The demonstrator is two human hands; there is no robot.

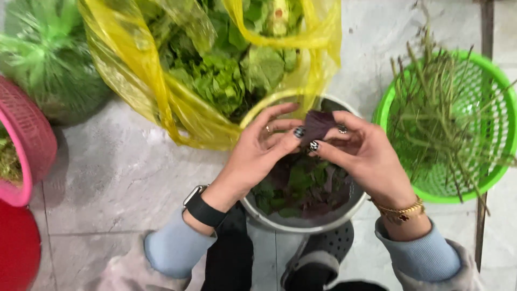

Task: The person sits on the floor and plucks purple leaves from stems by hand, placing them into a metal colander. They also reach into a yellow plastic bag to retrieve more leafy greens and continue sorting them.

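My left hand and my right hand meet over a round metal bowl on the floor. Together they pinch a dark purple leaf between their fingertips, just above the bowl. The bowl holds a heap of purple and green leaves. A black watch sits on my left wrist and a gold bracelet on my right wrist.
A yellow plastic bag full of green leafy herbs lies behind the bowl. A green plastic basket with bare stems stands at the right. A pink basket and a bundle of greens are at the left. My dark shoe is below the bowl.
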